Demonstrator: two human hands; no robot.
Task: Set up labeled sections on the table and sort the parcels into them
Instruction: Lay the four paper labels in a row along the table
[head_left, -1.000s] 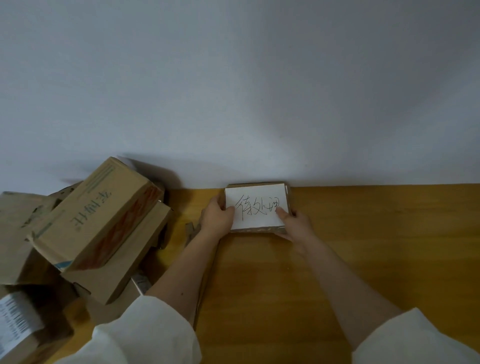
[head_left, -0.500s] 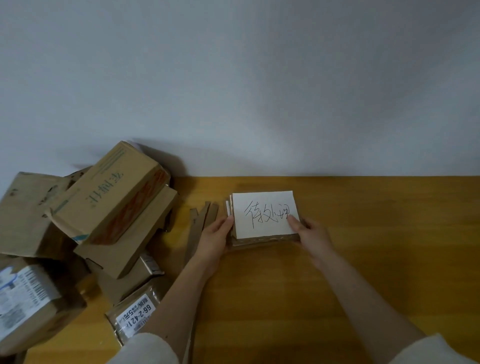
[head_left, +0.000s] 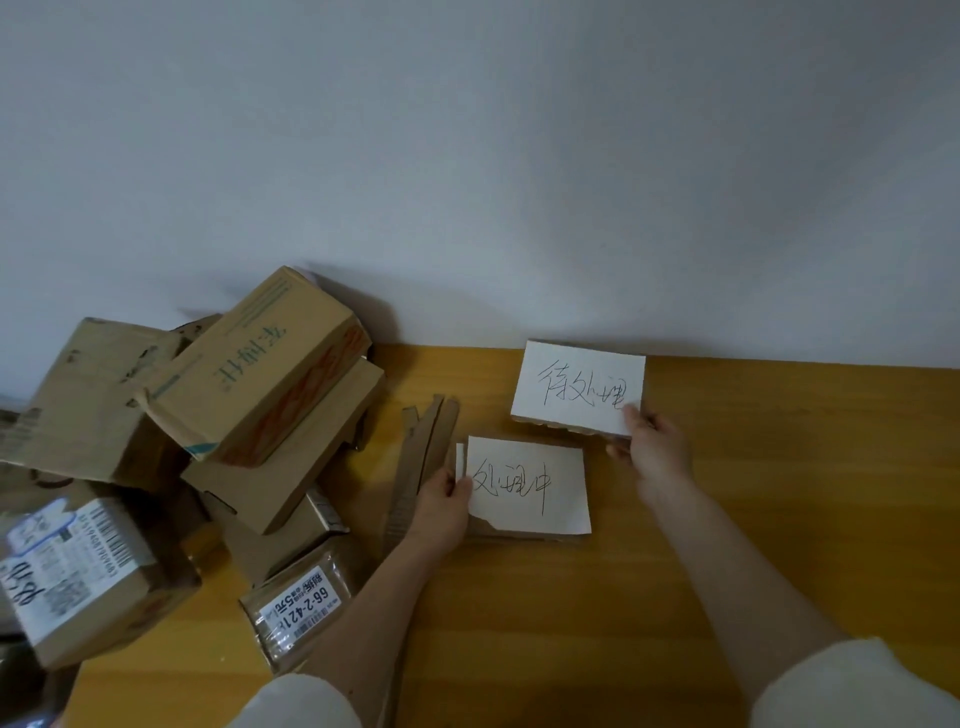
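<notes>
**Q:** What is in each hand, and where?

**A:** The right hand (head_left: 655, 451) pinches the lower right corner of a white card (head_left: 579, 387) marked with handwritten characters, held near the wall at the back of the wooden bench (head_left: 779, 493). The left hand (head_left: 442, 501) grips the left edge of a second card (head_left: 530, 486), which lies on the bench just in front of the first. A sliver of another card (head_left: 460, 459) shows at its left edge.

**Q:** How will the cards handle?

**A:** Each looks like white paper on corrugated backing, so probably light and stiff. An edge or corner pinch, thumb on top, should do. The second card's paper is torn at its lower left corner, so a grip there risks peeling it.

**Q:** And the parcels?

**A:** A jumbled heap of brown parcels (head_left: 249, 395) sits at the left end of the bench, some with printed shipping labels, none sorted yet. Cardboard strips (head_left: 423, 447) lie between the heap and the cards.
</notes>
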